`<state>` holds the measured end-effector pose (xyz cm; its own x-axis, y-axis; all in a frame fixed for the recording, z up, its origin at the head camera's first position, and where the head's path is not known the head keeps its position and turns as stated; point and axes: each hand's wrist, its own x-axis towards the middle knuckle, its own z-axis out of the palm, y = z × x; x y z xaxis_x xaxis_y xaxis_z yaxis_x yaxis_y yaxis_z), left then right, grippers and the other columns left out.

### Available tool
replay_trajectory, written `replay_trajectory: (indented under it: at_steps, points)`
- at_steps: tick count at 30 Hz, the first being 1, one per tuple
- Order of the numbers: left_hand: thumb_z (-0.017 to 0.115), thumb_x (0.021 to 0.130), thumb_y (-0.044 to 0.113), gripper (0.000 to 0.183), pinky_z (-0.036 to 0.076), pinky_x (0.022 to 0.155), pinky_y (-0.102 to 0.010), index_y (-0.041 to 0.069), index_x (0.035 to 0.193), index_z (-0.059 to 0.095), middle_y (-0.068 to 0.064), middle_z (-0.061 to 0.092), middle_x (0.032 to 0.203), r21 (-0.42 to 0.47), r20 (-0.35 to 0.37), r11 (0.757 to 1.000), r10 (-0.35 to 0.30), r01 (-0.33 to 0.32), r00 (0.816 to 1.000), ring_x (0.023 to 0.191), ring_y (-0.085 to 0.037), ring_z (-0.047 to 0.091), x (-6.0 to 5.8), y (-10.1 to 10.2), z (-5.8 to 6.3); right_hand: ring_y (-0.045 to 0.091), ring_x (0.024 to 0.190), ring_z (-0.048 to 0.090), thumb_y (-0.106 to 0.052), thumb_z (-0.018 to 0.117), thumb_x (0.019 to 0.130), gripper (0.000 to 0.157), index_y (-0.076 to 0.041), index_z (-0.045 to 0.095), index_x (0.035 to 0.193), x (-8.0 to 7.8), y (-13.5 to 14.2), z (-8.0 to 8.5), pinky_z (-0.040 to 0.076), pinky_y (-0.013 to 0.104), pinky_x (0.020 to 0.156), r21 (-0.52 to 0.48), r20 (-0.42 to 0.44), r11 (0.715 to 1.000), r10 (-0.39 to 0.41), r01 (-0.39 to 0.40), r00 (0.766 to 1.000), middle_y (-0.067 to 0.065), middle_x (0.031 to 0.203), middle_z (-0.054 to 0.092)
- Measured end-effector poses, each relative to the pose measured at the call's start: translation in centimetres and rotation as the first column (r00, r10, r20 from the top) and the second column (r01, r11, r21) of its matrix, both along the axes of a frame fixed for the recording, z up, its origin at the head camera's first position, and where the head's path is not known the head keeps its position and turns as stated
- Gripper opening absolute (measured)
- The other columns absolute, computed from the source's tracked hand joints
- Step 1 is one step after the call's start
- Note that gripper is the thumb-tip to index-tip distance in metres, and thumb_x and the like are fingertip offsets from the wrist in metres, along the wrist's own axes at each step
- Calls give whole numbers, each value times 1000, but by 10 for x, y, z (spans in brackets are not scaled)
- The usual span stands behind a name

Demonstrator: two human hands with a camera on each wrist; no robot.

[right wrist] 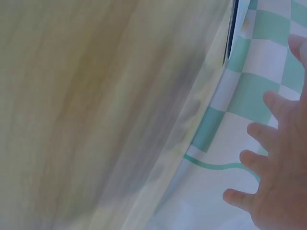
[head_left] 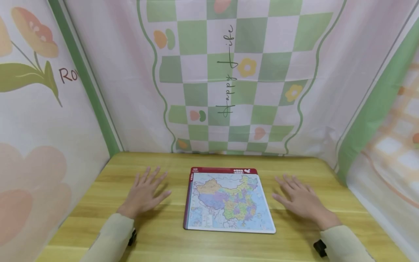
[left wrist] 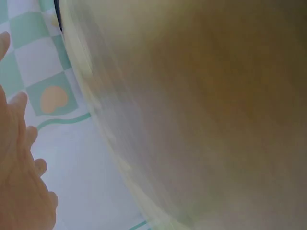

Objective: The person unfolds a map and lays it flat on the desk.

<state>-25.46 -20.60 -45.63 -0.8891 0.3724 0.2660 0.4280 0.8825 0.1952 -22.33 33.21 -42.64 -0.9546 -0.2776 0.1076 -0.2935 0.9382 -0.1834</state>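
Note:
A flat rectangular map board of China [head_left: 229, 200], with a red top strip and a pale blue ground, lies on the wooden table [head_left: 157, 240]. To its left, my left hand [head_left: 144, 193] is spread palm down with nothing in it, apart from the board. On the board's other side, my right hand [head_left: 299, 198] is likewise spread and holds nothing. Each wrist view shows its hand, the left hand [left wrist: 24, 177] and the right hand [right wrist: 283, 158], above the table surface with fingers extended. The board's dark edge [right wrist: 232, 36] just shows in the right wrist view.
A curtain [head_left: 193, 69] with green and white checks hangs behind the table's far edge. Flowered fabric [head_left: 32, 120] closes the left side, and another patterned cloth [head_left: 386, 145] the right. Black bands [head_left: 320, 248] sit at both wrists, by the sleeves.

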Motion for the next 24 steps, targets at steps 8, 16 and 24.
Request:
replay_trajectory:
  at_steps: [8, 16, 24]
  points:
    - [51, 100, 55, 70, 7, 116, -67, 16, 156, 37, -16, 25, 162, -31, -41, 997, -66, 65, 997, 147, -46, 16, -1, 9, 1, 52, 143, 24, -57, 48, 101, 73, -14, 32, 158, 1, -7, 0, 18, 81, 101, -26, -2, 998, 49, -49, 999, 22, 160, 26]
    - [51, 101, 49, 65, 9, 116, -65, 16, 156, 37, -15, 26, 161, -65, -34, 993, -97, 95, 995, 147, -44, 19, -2, 15, 0, 51, 143, 24, -53, 50, 101, 71, -10, 36, 156, 2, -9, 0, 20, 80, 102, -73, 7, 993, 95, -94, 995, 23, 159, 28]
    - [53, 103, 39, 57, 14, 115, -66, 13, 152, 43, -15, 30, 160, -79, -2, 985, -153, 153, 988, 146, -43, 23, -1, 29, 5, 51, 142, 25, -51, 53, 101, 72, -2, 40, 152, 4, -15, -1, 20, 73, 109, -125, 64, 983, 144, -135, 988, 25, 157, 31]
